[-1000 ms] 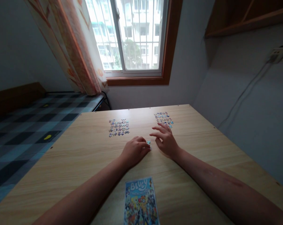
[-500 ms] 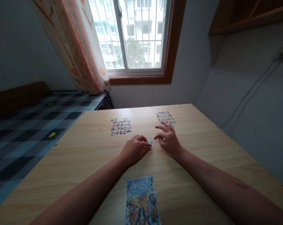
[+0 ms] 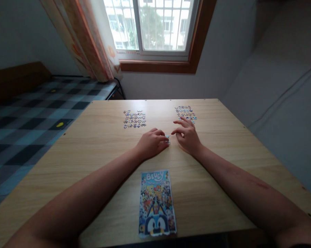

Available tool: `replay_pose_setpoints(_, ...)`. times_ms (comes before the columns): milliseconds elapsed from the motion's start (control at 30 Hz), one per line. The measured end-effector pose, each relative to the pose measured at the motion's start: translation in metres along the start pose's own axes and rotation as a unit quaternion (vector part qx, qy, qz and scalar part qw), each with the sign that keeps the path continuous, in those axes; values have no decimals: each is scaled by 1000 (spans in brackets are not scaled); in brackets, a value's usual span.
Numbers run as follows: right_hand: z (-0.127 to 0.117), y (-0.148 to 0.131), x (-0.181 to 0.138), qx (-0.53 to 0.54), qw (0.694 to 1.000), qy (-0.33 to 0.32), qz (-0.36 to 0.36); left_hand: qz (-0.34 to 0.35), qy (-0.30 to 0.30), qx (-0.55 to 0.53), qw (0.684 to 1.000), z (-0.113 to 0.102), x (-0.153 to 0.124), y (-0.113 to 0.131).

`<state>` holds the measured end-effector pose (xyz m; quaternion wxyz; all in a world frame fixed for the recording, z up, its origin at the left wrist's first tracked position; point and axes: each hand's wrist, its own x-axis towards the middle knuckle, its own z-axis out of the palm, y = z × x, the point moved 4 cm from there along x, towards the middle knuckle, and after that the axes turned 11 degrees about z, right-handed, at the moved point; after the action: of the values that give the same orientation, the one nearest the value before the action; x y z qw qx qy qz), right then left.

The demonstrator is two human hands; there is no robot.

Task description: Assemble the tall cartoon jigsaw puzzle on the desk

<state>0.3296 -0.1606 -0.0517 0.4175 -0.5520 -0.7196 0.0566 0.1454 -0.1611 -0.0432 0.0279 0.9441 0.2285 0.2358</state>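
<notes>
In the head view, a wooden table [image 3: 101,137]: far edge near the back wall [image 3: 150,85], left edge beside a checked bed [image 3: 42,113], right edge alongside a side wall [image 3: 281,144]. Wide stretches of wood outside both forearms, a strip between the left puzzle group [image 3: 135,121] and the right puzzle group [image 3: 184,111], more between the hands and a picture sheet [image 3: 157,206], flat near the close edge. Left hand [image 3: 152,142] low at mid-table, fingers drawn together at a small puzzle cluster [image 3: 167,137], touching; impossible to tell if pinching or merely resting. Right hand [image 3: 188,136] just beside the cluster, fingers bent and parted, partly hiding the near end of the right puzzle group.
</notes>
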Motion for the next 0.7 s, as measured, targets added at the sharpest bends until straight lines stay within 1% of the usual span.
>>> replay_pose_setpoints(133,-2,2,0,2,1000,15,0,25,0,-3,1000,-1,1,4)
replay_pose_setpoints(267,-2,3,0,6,1000,18,4,30,1,5,1000,-1,1,4)
replay_pose_setpoints(500,-1,0,-1,20,1000,15,-1,32,-19,14,999,-3,-3,7)
replay_pose_setpoints(600,-1,-1,-3,28,999,23,-8,28,1,8,1000,-6,-5,8)
replay_pose_setpoints(700,-4,-6,-5,35,999,31,-26,18,38,-6,999,-11,-7,6)
